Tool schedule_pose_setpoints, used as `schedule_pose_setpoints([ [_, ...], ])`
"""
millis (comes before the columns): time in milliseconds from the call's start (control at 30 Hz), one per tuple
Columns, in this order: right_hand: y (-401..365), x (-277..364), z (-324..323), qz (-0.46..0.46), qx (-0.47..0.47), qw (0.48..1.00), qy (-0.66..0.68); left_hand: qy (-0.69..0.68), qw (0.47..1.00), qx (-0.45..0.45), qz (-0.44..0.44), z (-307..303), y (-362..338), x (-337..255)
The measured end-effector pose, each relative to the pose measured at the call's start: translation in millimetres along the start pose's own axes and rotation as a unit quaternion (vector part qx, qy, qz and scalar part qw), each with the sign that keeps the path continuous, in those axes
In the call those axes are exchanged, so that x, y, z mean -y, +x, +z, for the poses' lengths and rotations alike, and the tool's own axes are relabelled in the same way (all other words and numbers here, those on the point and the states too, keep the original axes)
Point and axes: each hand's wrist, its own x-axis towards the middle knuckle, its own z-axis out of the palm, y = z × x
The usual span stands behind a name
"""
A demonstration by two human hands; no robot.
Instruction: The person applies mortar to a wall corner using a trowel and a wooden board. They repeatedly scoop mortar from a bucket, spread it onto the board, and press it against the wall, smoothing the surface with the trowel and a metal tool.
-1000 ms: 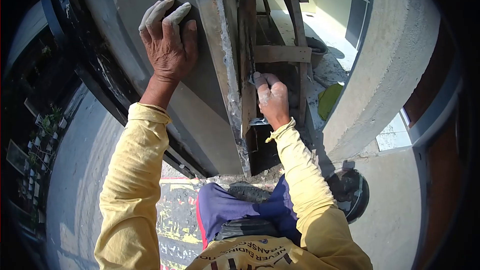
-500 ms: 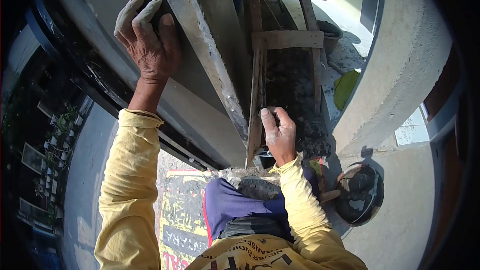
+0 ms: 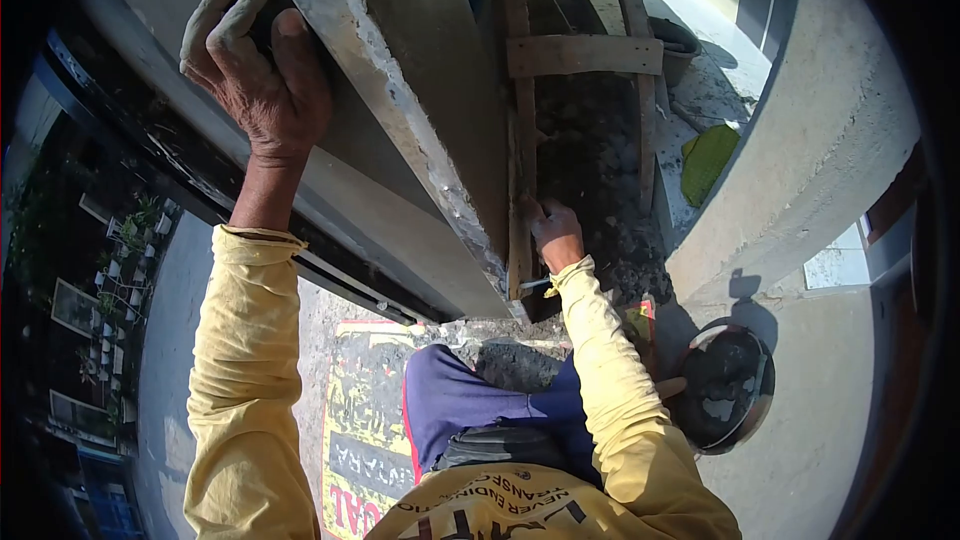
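Wood plank [image 3: 521, 140] stands upright, right against the rough edge of the gray wall [image 3: 400, 70], and a cross board [image 3: 585, 55] lies over it higher up. The right hand [image 3: 556, 232] is low down on the plank and touches it. Its grip is closed around a small metal tool [image 3: 536, 285], but only a shiny bit shows under the wrist. The left hand [image 3: 262, 80] is high up on the flat face of the wall, and its grip is curled tight over a dark pad [image 3: 257, 2]. A round pan [image 3: 725, 390] with gray mud in it sits on the floor near the right elbow. I think the work in hand is along the gap between plank and wall. To do it well, the tool should go slowly and close to the wood, with small pushes, so no lumps fall. The left hand should press flat and firm, because the person leans far over.
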Motion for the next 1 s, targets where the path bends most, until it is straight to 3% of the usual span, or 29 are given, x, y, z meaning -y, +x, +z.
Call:
schedule_pose_setpoints([
  [33,-2.0,-21.1,1.1,0.057,0.024,0.998,-0.015,0.0,1.0,0.002,0.0,0.7,1.1,-1.5],
  [133,-10.7,-35.6,0.7,0.235,0.075,0.943,0.224,0.017,1.0,0.01,0.001,-2.6,1.6,-2.5],
  [267,-2.1,15.1,-1.1,0.178,0.035,0.943,0.278,0.014,1.0,0.007,-0.007,-1.5,2.8,-3.5],
  [333,6.3,71.5,-28.5,0.206,0.13,0.921,0.305,0.016,1.0,0.008,-0.007,-2.5,2.2,-3.8],
  [467,18.0,185.1,-62.0,0.109,0.169,0.92,0.337,0.005,1.0,-0.005,-0.019,-1.0,2.0,-4.1],
  [500,29.4,200.9,-66.2,0.033,0.16,0.945,0.284,0.009,1.0,-0.004,-0.02,-1.3,3.2,-6.3],
  [600,5.3,284.7,-88.3,-0.056,0.189,0.91,0.364,0.025,0.999,0.004,-0.019,-3.5,4.4,-9.0],
  [667,2.6,306.4,-101.7,-0.128,0.241,0.875,0.4,0.015,1.0,0.003,-0.014,-4.5,4.7,-8.0],
  [800,-5.4,291.0,-119.1,-0.129,0.173,0.895,0.391,0.007,1.0,-0.002,-0.008,-3.8,3.3,-4.0],
  [1000,-18.6,122.5,-95.8,0.134,0.083,0.926,0.342,-0.006,1.0,-0.022,0.019,-1.1,2.8,-2.6],
])
